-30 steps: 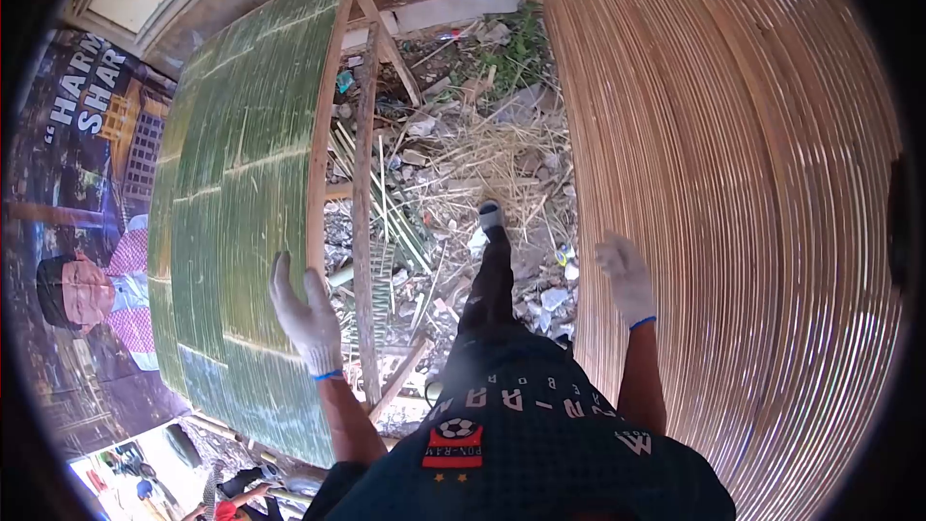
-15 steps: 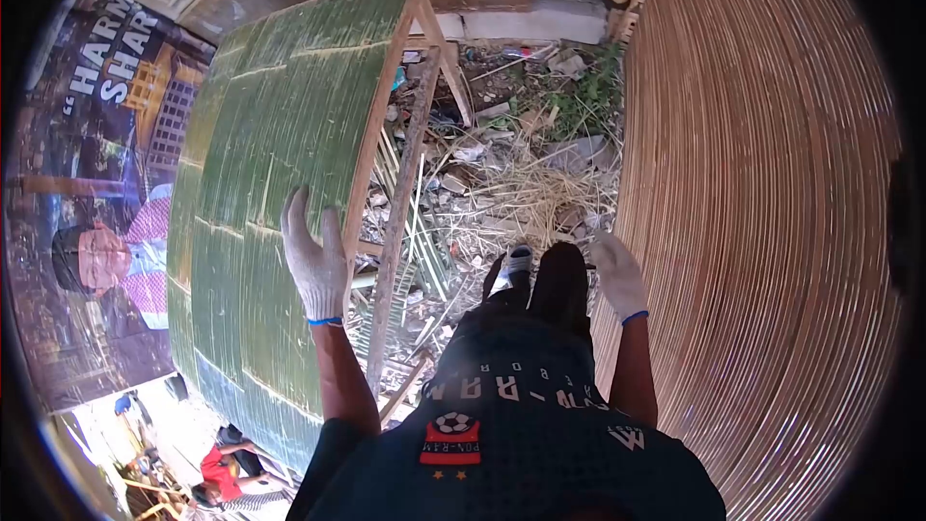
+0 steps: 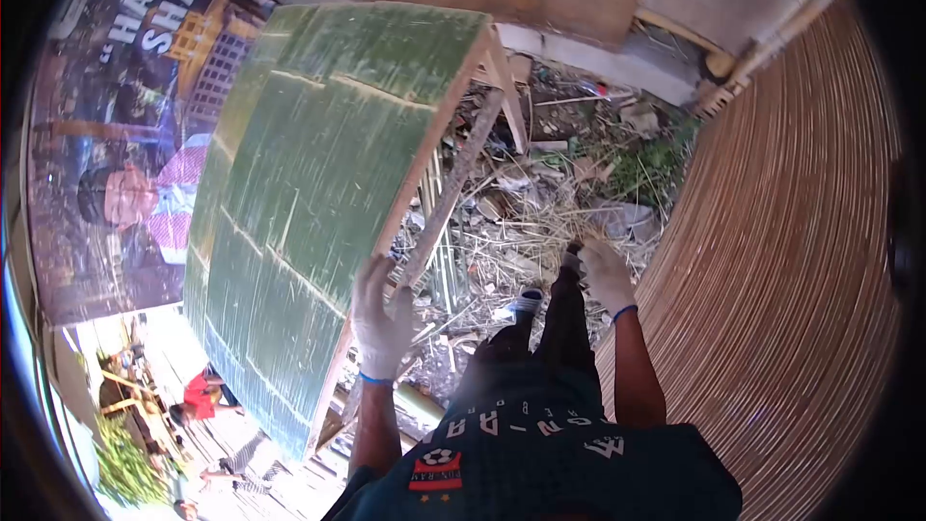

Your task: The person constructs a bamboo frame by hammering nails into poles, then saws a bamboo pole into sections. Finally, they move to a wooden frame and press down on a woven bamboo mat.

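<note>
My left hand (image 3: 382,316), in a white glove with a blue cuff, is beside the near edge of a green woven bamboo panel (image 3: 309,154). Its fingers are apart and nothing shows in them. The panel rests slanted on a wooden frame (image 3: 453,183). My right hand (image 3: 606,275), gloved the same way, hangs in front of my leg, between the panel and a tall brown slatted bamboo wall (image 3: 762,260). Its fingers point away from me and are partly bent; a small dark thing shows at their tips, and I cannot make out whether they hold it.
Straw, stones and litter (image 3: 521,203) cover the ground ahead, with green plants (image 3: 646,169) near the far wall. A printed banner (image 3: 106,183) hangs at the left. At the lower left is a person in red (image 3: 201,396), beyond the panel.
The view has turned, and the panel and banner sit further right. My left hand has moved from over the panel's surface to its edge. My right hand has shifted slightly.
</note>
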The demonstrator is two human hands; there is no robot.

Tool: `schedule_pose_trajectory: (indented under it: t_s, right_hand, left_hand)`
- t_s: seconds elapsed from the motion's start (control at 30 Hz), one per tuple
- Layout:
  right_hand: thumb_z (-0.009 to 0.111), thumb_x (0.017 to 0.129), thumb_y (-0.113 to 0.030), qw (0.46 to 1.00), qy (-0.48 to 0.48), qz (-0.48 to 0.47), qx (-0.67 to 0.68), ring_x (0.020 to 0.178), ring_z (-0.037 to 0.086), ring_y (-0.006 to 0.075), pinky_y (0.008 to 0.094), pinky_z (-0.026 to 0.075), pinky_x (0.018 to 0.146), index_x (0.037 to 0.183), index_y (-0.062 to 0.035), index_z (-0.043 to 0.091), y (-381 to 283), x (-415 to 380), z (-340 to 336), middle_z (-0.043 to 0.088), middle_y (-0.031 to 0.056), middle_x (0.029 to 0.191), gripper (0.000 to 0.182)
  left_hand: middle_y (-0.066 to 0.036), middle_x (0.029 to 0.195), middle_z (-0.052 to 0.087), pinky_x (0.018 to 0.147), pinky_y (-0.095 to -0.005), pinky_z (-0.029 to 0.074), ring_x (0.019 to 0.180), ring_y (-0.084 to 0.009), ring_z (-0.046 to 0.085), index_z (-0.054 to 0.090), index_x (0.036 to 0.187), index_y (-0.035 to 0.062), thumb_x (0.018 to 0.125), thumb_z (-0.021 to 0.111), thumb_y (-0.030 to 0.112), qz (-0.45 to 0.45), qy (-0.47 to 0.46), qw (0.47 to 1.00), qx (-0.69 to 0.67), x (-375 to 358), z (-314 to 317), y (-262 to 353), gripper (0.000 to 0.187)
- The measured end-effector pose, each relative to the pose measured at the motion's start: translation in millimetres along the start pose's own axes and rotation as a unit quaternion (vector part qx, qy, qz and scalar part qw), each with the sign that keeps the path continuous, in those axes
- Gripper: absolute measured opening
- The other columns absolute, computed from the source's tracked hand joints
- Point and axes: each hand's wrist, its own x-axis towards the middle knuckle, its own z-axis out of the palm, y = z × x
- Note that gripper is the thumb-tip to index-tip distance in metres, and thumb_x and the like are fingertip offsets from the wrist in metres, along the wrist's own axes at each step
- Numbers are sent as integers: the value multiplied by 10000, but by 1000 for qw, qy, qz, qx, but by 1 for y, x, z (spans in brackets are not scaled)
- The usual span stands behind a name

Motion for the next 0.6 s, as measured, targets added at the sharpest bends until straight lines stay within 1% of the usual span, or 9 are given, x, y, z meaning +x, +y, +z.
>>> schedule_pose_trajectory:
  t_s: [0.03,0.07,0.1,0.2,0.23,0.33,0.43,0.47,0.6]
  right_hand:
    - [655,1026,-327,997,-6,-56,-52,1099,746,279,373,559,976,1350,-17,657,-21,12,6,747,174,1239,448]
    - [659,1025,-329,988,-10,-114,-105,1120,745,281,372,558,983,1354,-10,653,-43,25,13,746,176,1254,458]
    - [663,1026,-322,987,-31,-134,-84,1191,725,321,379,546,1014,1348,17,645,-88,26,18,736,188,1287,468]
    - [672,1022,-300,965,-62,-236,-99,1242,694,351,385,536,1040,1337,28,645,-168,58,39,718,211,1314,456]
    - [681,1016,-293,950,-47,-288,-110,1236,688,360,396,538,1041,1346,22,638,-191,69,49,705,218,1325,458]
    - [710,991,-305,877,0,-448,-171,1229,665,375,431,533,1054,1379,9,615,-285,77,72,670,226,1350,508]
    - [734,962,-342,791,36,-572,-216,1264,616,392,476,496,1094,1411,6,590,-356,96,108,626,225,1387,586]
    - [741,952,-357,763,49,-604,-226,1281,596,399,493,479,1110,1421,6,581,-373,106,121,610,224,1402,614]
    - [726,963,-417,721,82,-611,-318,1413,484,421,542,395,1173,1456,4,549,-409,151,176,540,233,1502,672]
  left_hand:
    - [-253,1515,545,1189,-541,422,1440,-456,495,588,1441,28,904,736,106,-30,5,999,29,8,-5,-7,563]
    - [-254,1544,516,1209,-553,388,1467,-462,456,551,1479,32,913,739,136,-51,23,996,76,15,-9,-14,605]
    - [-256,1573,488,1228,-564,353,1494,-467,416,515,1516,36,922,742,166,-71,39,989,121,20,-14,-23,649]
    - [-263,1627,428,1263,-597,266,1543,-482,331,420,1596,46,958,726,290,-142,84,964,210,33,-27,-68,748]
    - [-266,1640,411,1270,-608,239,1553,-486,309,391,1617,49,971,716,337,-167,95,954,232,35,-28,-85,779]
    - [-278,1655,389,1268,-626,221,1548,-494,316,383,1626,45,993,661,434,-245,118,932,240,40,-19,-125,792]
    - [-256,1694,340,1286,-609,184,1578,-461,272,409,1626,69,1005,614,473,-294,60,928,221,38,5,-126,769]
    - [-250,1697,338,1290,-608,174,1586,-447,264,419,1623,75,1001,613,485,-318,48,917,236,42,5,-118,770]
    - [-244,1701,332,1299,-603,155,1594,-429,256,428,1622,83,984,615,470,-326,51,918,218,45,5,-114,769]
